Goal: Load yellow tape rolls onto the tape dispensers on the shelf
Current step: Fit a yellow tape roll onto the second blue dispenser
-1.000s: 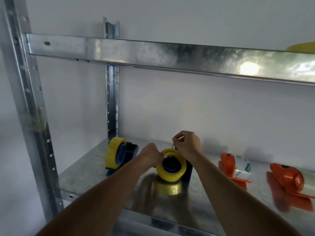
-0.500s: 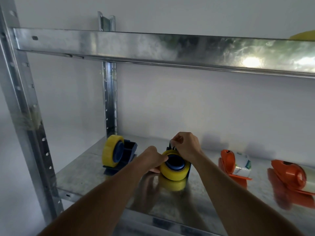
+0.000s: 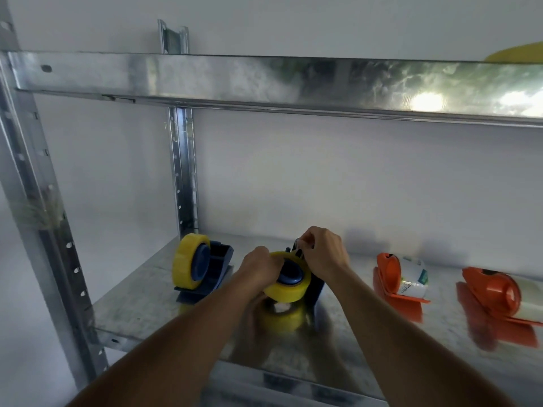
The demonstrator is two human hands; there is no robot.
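Yellow tape roll between curled fingers

A second ago the yellow roll showed an open dark core; now a blue hub fills it. The right hand, then pinching a thin strip above the roll, has dropped to its top rim. The left hand has shifted onto the roll's left face.

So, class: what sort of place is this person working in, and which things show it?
Probably a storeroom or workshop: bare galvanised metal shelving against a plain white wall, holding only blue tape dispensers and orange dispensers.
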